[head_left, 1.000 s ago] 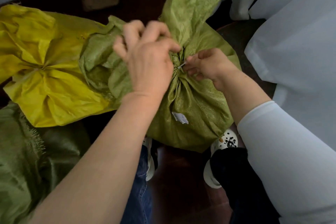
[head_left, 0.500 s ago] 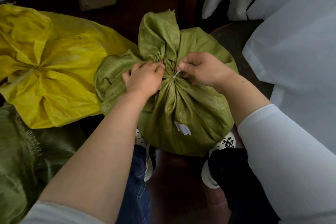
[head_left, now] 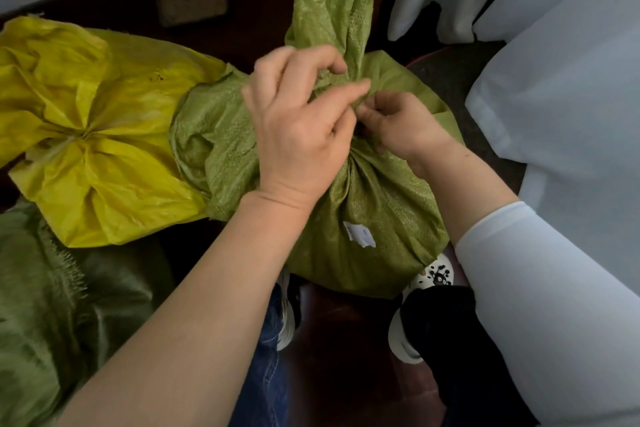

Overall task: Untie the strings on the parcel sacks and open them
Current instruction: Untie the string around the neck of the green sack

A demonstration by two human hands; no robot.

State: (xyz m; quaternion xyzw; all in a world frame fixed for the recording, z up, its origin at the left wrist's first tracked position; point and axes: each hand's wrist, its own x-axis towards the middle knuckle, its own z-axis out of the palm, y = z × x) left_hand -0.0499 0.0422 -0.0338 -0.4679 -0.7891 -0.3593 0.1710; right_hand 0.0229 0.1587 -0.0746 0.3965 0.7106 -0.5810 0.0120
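Note:
A green woven parcel sack (head_left: 377, 218) stands between my feet, its neck gathered and its loose top (head_left: 332, 10) sticking up. A small white label (head_left: 359, 234) is stuck on its front. My left hand (head_left: 298, 128) lies over the gathered neck, thumb and fingers pinching the fabric there. My right hand (head_left: 401, 125) is at the right side of the neck with its fingers curled in at the tie. Both hands cover the string, so I cannot see it.
A yellow sack (head_left: 93, 135), tied at its middle, lies to the left and touches the green one. Another green sack (head_left: 52, 305) is at the lower left. White curtains (head_left: 554, 80) hang at the right. The floor (head_left: 346, 340) is dark wood.
My left hand has risen from the sack's left shoulder onto the gathered neck. The loose top stands taller. The white string end seen earlier by my right fingers is now hidden.

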